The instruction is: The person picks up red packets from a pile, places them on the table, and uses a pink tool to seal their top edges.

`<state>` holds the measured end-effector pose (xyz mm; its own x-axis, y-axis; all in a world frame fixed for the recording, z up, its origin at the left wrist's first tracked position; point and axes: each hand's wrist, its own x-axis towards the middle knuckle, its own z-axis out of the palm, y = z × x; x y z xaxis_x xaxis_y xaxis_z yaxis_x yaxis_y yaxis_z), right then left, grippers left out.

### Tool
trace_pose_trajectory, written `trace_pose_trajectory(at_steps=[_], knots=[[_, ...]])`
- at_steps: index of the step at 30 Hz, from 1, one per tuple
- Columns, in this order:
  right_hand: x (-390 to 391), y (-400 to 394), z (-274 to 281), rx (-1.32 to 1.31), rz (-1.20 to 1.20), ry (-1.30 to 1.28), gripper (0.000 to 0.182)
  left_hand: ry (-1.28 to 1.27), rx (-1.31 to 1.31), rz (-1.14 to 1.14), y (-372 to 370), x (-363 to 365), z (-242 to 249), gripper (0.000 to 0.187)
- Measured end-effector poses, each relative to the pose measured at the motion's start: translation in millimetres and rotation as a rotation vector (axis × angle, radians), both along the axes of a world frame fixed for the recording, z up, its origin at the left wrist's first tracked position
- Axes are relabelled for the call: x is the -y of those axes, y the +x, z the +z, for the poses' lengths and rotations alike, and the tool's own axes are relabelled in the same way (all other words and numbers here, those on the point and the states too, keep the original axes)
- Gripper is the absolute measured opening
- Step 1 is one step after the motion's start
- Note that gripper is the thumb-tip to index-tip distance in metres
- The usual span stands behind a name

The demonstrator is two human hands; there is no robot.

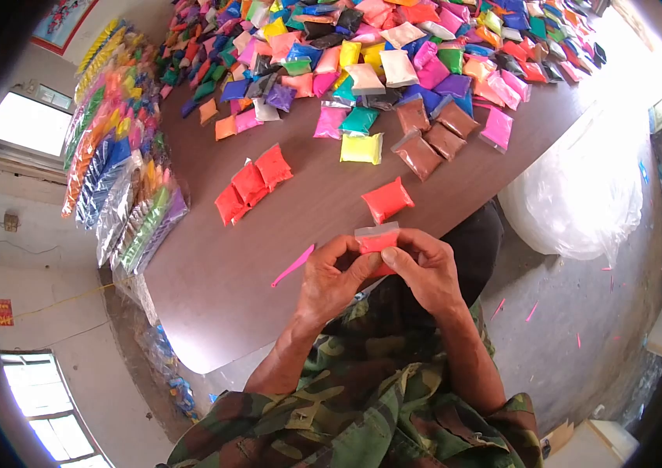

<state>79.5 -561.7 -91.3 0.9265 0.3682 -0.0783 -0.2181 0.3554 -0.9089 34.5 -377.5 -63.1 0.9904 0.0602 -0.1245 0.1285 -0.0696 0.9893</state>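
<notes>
A small red packet [376, 239] with a clear top edge is held between both hands near the table's front edge. My left hand [332, 279] pinches its left side, and my right hand [426, 273] grips the right side, thumbs close together on its front. Just beyond the hands lies another red packet [387, 200]. Several red packets [250, 184] sit in a row to the left. A thin pink strip [293, 266] rests on the table beside my left hand. Brown packets [430, 140] are grouped farther back, near a yellow packet [361, 149].
A large pile of colourful packets [362, 74] covers the back of the brown table [214, 296]. Bundles of bagged coloured items [124, 156] line the left edge. A big clear plastic bag [580, 195] stands at the right, with pink scraps [532, 312] on the floor.
</notes>
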Motion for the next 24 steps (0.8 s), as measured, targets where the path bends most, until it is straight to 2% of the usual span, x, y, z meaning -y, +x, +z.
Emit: trace_pose_trajectory(at_steps=[4,7,10,13,22,24], knots=[[0,1,3,0.022,-0.009,-0.080,0.019,0.121,0.126,-0.001,0,2,-3,0.020],[-1,-1,-5,0.006,-0.034,0.030,0.018,-0.142,-0.058,0.057,-6,9,-5,0.021],[2,-3,-3,-0.025,-0.056,-0.035,0.019,-0.158,-0.116,0.046,-8,15,10,0.023],[1,-2,-3,-0.004,-0.054,-0.056,0.021,-0.110,-0.131,-0.031,-11,5,0,0.026],[7,1,13,0.028,0.062,-0.130,0.023,-0.056,-0.098,0.032,-10,5,-4,0.019],[5,1,2,0.035,0.037,-0.092,0.023,-0.140,-0.078,0.062,-9,12,6,0.019]])
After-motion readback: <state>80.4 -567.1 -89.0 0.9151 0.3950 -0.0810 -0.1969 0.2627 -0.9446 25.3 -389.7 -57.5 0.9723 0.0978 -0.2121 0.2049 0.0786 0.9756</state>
